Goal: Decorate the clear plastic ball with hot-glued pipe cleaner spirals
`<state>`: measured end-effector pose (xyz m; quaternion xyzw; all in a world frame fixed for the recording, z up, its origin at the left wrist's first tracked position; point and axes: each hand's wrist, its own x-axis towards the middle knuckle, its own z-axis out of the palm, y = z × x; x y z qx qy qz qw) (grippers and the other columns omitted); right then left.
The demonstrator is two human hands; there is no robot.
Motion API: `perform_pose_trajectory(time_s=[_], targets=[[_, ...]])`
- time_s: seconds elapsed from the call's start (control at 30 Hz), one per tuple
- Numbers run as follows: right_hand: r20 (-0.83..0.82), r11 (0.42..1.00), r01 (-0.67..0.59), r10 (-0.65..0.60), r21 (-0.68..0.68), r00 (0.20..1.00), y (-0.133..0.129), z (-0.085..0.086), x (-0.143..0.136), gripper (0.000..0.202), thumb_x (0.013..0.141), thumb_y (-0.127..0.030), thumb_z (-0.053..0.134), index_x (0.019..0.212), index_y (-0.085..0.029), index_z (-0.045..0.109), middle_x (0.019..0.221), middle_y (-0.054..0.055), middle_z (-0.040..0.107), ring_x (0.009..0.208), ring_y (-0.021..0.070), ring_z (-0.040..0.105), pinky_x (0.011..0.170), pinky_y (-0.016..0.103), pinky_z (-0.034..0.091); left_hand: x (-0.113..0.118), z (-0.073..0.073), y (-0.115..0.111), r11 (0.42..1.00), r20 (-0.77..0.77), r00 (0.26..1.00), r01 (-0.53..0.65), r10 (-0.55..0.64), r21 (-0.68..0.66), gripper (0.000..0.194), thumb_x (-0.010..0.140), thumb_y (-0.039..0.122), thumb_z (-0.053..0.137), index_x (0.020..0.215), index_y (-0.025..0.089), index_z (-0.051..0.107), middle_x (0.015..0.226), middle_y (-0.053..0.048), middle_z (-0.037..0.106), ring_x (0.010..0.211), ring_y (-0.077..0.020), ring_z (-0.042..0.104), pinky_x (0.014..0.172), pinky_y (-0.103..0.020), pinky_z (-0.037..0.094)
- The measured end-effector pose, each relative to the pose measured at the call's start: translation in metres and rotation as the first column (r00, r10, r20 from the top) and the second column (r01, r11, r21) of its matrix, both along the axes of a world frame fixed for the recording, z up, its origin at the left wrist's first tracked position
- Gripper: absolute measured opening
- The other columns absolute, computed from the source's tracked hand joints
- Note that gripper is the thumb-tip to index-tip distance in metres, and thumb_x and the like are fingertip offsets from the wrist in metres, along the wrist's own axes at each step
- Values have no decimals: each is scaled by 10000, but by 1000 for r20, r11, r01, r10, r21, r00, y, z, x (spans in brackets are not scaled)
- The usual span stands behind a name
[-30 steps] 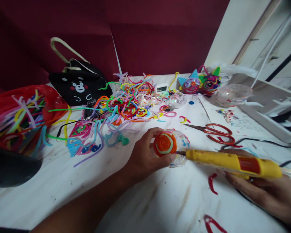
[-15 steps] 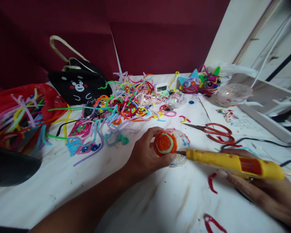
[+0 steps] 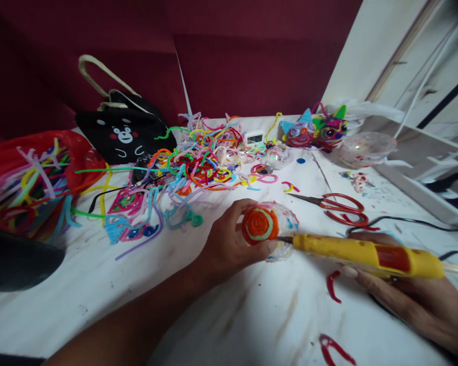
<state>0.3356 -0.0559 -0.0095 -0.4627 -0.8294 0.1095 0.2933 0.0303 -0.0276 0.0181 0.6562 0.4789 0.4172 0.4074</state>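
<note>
"So, in the head view, what are the hands doing?"

"The left hand (image 3: 227,241) grips the clear plastic piece (image 3: 288,216), thumb near, fingers far, with the orange coil (image 3: 258,221) between them. The right hand (image 3: 416,302) is wrapped round the yellow glue gun (image 3: 339,249); whether a finger presses the trigger, I cannot tell."

"And where is the work?"

"Mid-table (image 3: 213,325), left of the gun, with the scissors (image 3: 343,204) beyond on the right. The nozzle (image 3: 285,239) points left and meets, or nearly meets, the coil's right edge. I can't see whether glue is flowing."

"How would you do this well?"

"Mind the left thumb: its tip sits just beside the nozzle, which is probably hot, so I'd slide it farther left. Then I'd brace the piece, squeeze lightly and lay a thin bead along the coil's rim. Too much would likely ooze over the pale green ring (image 3: 260,237)."
</note>
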Motion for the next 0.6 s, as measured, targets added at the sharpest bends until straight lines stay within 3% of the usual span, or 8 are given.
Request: perform_pose_trajectory(time_s=[0.1, 0.23, 0.47, 0.6], targets=[[39, 998, -52, 50, 43, 998, 1, -2, 2, 351, 863, -367, 597, 1205, -442, 607, 1236, -32, 681, 984, 234, 695, 916, 361, 589, 0, -1, 0, 1000, 0, 1000, 6, -6, 16, 548, 687, 309, 778, 1155, 234, 503, 1145, -59, 643, 1069, -231, 647, 936, -372, 543], [11, 999, -45, 45, 29, 999, 0, 0, 1, 307, 850, -349, 626, 1143, -439, 631, 1190, -31, 702, 968, 244, 699, 892, 364, 598, 0, 0, 0, 1000, -7, 1000, 4, -4, 8, 534, 694, 302, 769, 1152, 235, 503, 1152, -61, 644, 1060, -227, 652, 927, -365, 550], [-41, 990, 8, -14, -141, 999, -2, -2, 2, 166, 840, -389, 640, 991, -369, 706, 1090, -9, 756, 782, 231, 723, 852, 371, 614, 2, 1, 0, 1000, -17, 999, -31, 31, 4, 540, 647, 261, 762, 1128, 229, 517, 1096, -54, 659, 1005, -226, 665, 889, -358, 561], [-108, 969, 53, -81, -239, 991, -1, 9, -6, 202, 818, -459, 651, 961, -353, 745, 978, 2, 776, 776, 237, 724, 715, 317, 637, 0, 2, 0, 999, -41, 999, -30, 30, 10, 520, 653, 266, 754, 1114, 225, 515, 1070, -47, 658, 971, -218, 662, 885, -362, 554]])
